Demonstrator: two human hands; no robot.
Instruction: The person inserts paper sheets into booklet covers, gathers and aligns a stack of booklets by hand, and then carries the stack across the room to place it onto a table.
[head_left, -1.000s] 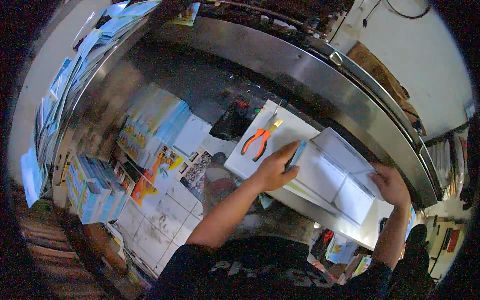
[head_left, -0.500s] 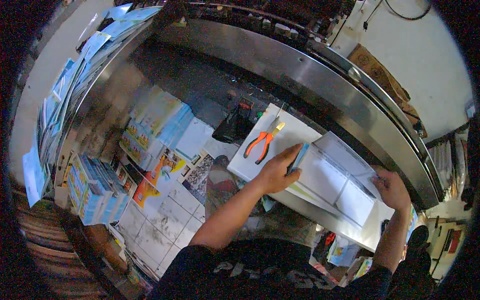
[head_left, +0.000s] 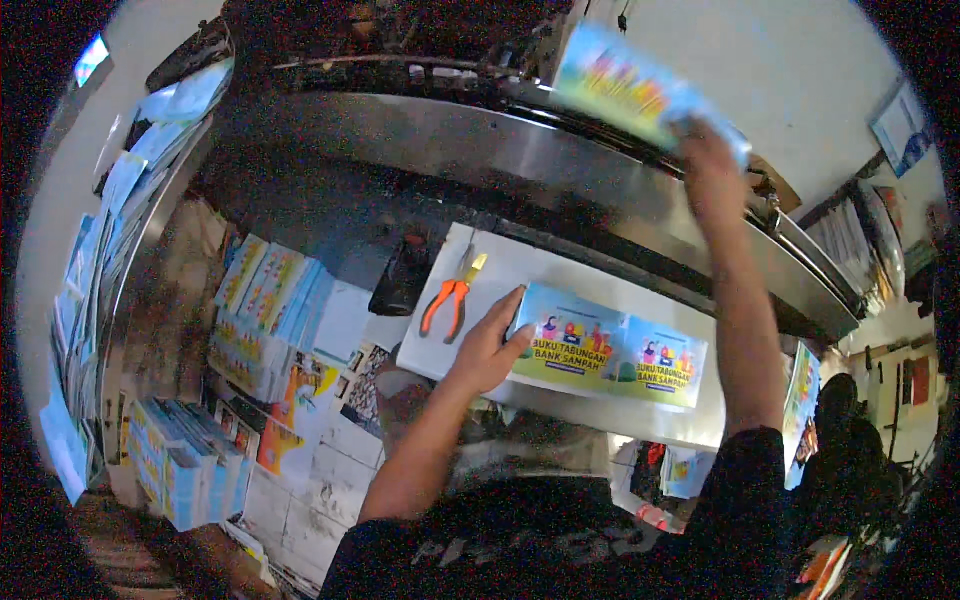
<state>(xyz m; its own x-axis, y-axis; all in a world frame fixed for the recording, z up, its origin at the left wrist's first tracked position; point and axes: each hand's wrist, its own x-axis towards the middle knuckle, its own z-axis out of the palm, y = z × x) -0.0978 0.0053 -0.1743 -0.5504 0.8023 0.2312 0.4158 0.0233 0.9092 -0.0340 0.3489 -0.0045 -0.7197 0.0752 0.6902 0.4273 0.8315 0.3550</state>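
Observation:
A light-blue printed booklet [head_left: 570, 350] with colourful cartoon figures and two cover panels side by side lies on a white board [head_left: 470, 375]. My left hand [head_left: 490, 345] grips its left end, the thumb on top and the fingers at the far edge. Raised over the metal rail at the far right, my right hand [head_left: 712, 165] holds a similar light-blue printed sheet [head_left: 640, 85] by its near right part; both are smeared by motion. Pliers [head_left: 450, 300] with orange-and-black handles lie on the board, left of my left hand.
Stacks of printed booklets [head_left: 275, 300] stand on the floor at the left, with another bundle [head_left: 190, 465] nearer me. Along the far left leans a long row of blue sheets [head_left: 110, 230]. A steel rail [head_left: 400, 130] curves behind the board. A dark object [head_left: 403, 275] stands beside the board's left end.
My right hand has swung from the pages' right end up and away over the rail, carrying a printed sheet. Coloured covers now show where white pages lay. My left hand still holds the left end.

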